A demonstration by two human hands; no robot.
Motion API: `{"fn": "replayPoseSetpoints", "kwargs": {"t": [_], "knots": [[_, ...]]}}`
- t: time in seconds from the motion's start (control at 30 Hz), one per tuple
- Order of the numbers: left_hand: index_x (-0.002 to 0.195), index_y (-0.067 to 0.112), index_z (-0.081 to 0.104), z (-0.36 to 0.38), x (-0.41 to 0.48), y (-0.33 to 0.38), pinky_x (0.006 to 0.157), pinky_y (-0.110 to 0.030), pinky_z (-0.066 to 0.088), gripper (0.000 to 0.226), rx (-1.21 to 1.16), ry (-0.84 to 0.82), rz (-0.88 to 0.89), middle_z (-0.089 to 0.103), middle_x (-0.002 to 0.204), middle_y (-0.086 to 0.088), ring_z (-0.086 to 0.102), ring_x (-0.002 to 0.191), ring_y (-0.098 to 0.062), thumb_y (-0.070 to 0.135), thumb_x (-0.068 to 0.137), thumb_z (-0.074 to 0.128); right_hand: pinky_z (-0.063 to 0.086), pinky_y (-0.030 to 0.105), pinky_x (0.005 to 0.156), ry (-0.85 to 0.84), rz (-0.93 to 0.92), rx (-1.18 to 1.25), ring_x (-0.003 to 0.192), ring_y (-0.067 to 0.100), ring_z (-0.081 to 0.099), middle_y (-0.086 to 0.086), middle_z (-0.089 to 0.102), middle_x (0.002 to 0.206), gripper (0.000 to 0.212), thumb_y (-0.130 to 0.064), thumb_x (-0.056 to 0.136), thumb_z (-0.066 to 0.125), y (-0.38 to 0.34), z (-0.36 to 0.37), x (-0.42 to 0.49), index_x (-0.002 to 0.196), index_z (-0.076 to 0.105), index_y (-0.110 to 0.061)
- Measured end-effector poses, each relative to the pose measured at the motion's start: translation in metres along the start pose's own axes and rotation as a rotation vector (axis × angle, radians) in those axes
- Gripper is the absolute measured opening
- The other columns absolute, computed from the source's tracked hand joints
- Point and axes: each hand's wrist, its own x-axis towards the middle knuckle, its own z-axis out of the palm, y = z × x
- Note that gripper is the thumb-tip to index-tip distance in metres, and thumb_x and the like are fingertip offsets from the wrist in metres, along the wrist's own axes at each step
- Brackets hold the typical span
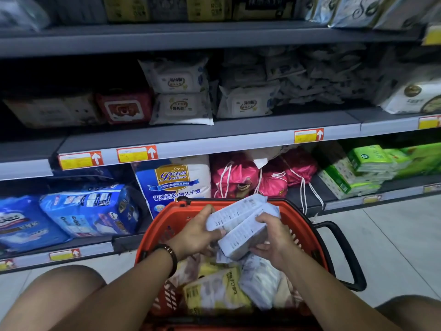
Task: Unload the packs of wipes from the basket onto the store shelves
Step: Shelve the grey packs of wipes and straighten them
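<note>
Two white wipe packs (238,225) sit stacked just above the red basket (167,218), print too blurred to read. L hand (200,232) grips their left end, thumb on top. R hand (274,240) curls round the right end, fingertips hidden underneath. A yellow pack (214,292) lies in the basket, partly behind the forearms. Shelf (238,132) w/ wipes stands beyond.

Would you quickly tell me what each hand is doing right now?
Left hand: grips the two white wipes packs.
Right hand: grips the same packs.

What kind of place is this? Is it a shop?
Most likely a shop aisle. The grey shelves carry yellow price tags, packs of wipes are stacked on them, and the left hand and right hand hold white packs over a red shopping basket.
</note>
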Motion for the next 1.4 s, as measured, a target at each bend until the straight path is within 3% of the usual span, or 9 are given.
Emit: {"fn": "replayPoseSetpoints", "kwargs": {"t": [0.2,0.47,0.63,0.77,0.9,1.03,1.17,1.27,1.4], "knots": [[0.109,0.013,0.048,-0.014,-0.012,0.015,0.070,-0.039,0.056,0.030,-0.069,0.008,0.212,0.072,0.095,0.006,0.069,0.089,-0.016,0.001,0.093,0.071,0.060,0.067,0.091,-0.116,-0.108,0.173,0.097,0.041,0.078,0.020,0.080,0.110,0.081,-0.058,0.058,0.093,-0.013,0.019,-0.018,0.124,0.072,-0.016],[0.120,0.028,0.062,-0.041,-0.036,0.057,0.085,-0.046,0.063,0.046,-0.346,0.062,0.324,0.072,0.118,-0.005,0.071,0.107,-0.024,-0.001,0.089,0.078,0.050,0.071,0.104,-0.287,-0.187,0.355,0.116,0.046,0.071,0.022,0.078,0.120,0.066,-0.067,0.091,0.059,-0.046,0.037,-0.039,0.129,0.071,-0.014],[0.116,0.020,0.064,-0.048,-0.052,0.071,0.079,-0.044,0.066,0.056,-0.362,0.141,0.377,0.070,0.122,-0.009,0.075,0.105,-0.029,0.004,0.069,0.091,0.046,0.073,0.108,-0.390,-0.232,0.342,0.121,0.048,0.069,0.024,0.075,0.126,0.067,-0.062,0.091,0.058,-0.055,0.043,-0.056,0.133,0.069,-0.012],[0.115,0.015,0.067,-0.062,-0.060,0.085,0.086,-0.047,0.063,0.052,-0.339,0.183,0.444,0.071,0.117,-0.004,0.071,0.107,-0.025,0.001,0.072,0.091,0.056,0.067,0.100,-0.436,-0.453,0.170,0.126,0.044,0.067,0.017,0.074,0.132,0.081,-0.046,0.070,0.086,-0.074,0.027,-0.061,0.144,0.061,-0.021],[0.117,0.013,0.068,-0.082,-0.074,0.101,0.099,-0.043,0.056,0.051,-0.299,0.188,0.516,0.070,0.116,0.002,0.065,0.109,-0.019,0.000,0.073,0.092,0.046,0.054,0.117,-0.473,-0.698,-0.079,0.139,0.030,0.060,0.005,0.064,0.149,0.131,-0.038,0.040,0.108,-0.091,0.012,-0.064,0.156,0.048,-0.035],[0.129,0.022,0.065,-0.089,-0.087,0.106,0.104,-0.047,0.055,0.062,-0.316,0.189,0.556,0.070,0.128,0.002,0.065,0.119,-0.023,-0.002,0.076,0.088,0.058,0.047,0.105,-0.508,-0.801,-0.097,0.128,0.031,0.068,0.010,0.073,0.134,0.116,-0.034,0.039,0.108,-0.101,0.015,-0.078,0.143,0.059,-0.017],[0.144,0.032,0.051,-0.099,-0.100,0.114,0.095,-0.050,0.061,0.093,-0.377,0.227,0.553,0.069,0.133,-0.003,0.068,0.123,-0.029,-0.004,0.070,0.094,0.064,0.034,0.080,-0.512,-0.847,-0.010,0.093,0.020,0.075,0.004,0.078,0.103,0.087,-0.040,0.033,0.109,-0.117,0.028,-0.097,0.110,0.072,-0.026],[0.141,0.034,0.054,-0.100,-0.112,0.125,0.097,-0.058,0.059,0.092,-0.351,0.341,0.587,0.070,0.127,0.011,0.069,0.120,-0.022,0.001,0.067,0.097,0.063,0.038,0.075,-0.541,-0.842,-0.037,0.090,0.025,0.074,0.010,0.077,0.106,0.089,-0.050,0.037,0.108,-0.127,0.046,-0.117,0.113,0.068,-0.027],[0.145,0.039,0.050,-0.107,-0.126,0.135,0.093,-0.041,0.063,0.098,-0.371,0.505,0.638,0.069,0.126,0.021,0.070,0.116,-0.010,-0.004,0.069,0.094,0.057,0.056,0.080,-0.573,-0.820,-0.114,0.105,0.038,0.072,0.007,0.072,0.128,0.088,-0.054,0.052,0.102,-0.134,0.073,-0.141,0.126,0.062,-0.027]]}}
